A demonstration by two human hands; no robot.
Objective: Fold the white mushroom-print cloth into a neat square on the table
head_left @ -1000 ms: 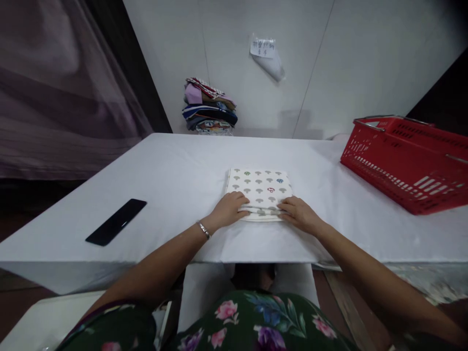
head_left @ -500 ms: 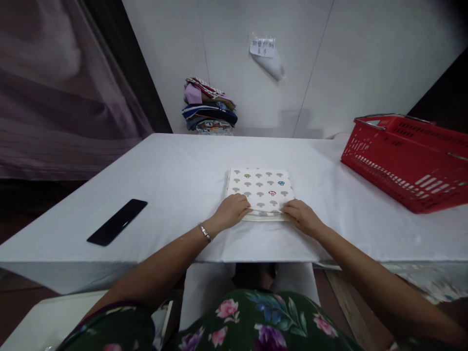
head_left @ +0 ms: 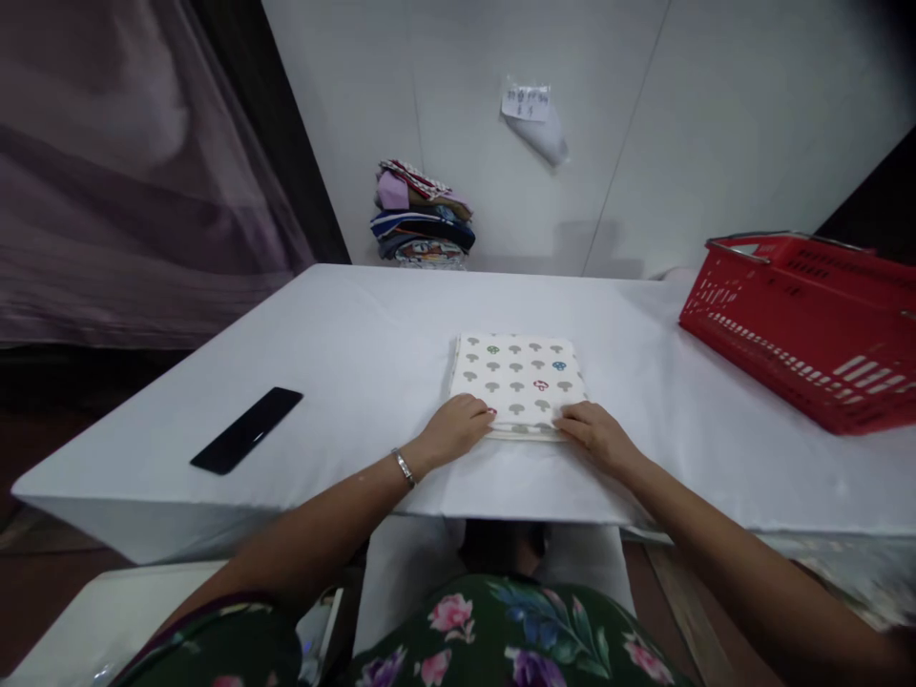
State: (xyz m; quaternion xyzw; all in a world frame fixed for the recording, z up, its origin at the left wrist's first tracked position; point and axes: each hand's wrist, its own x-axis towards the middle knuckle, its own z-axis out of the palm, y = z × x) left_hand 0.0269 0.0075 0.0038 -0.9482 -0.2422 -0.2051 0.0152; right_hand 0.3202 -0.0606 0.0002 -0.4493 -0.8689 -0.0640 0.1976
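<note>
A white cloth (head_left: 516,372) printed with grey, green, blue and red mushrooms lies folded into a flat rectangle on the table. My left hand (head_left: 458,426) pinches its near left corner, fingers closed on the edge. At the near right corner, my right hand (head_left: 593,433) grips the same edge between thumb and fingers. Layers of the fold show along the near side between my two hands. A silver bracelet (head_left: 405,467) circles my left wrist.
The table has a white cover (head_left: 358,334). A black phone (head_left: 247,430) lies at the left, and a red basket (head_left: 808,329) stands at the right. Behind the far edge rises a stack of folded fabrics (head_left: 424,218). A paper note (head_left: 527,103) hangs on the wall.
The upper layer's near edge has come closer to me, covering more of the layer beneath. Both hands keep hold of the corners. The whole view has shifted slightly.
</note>
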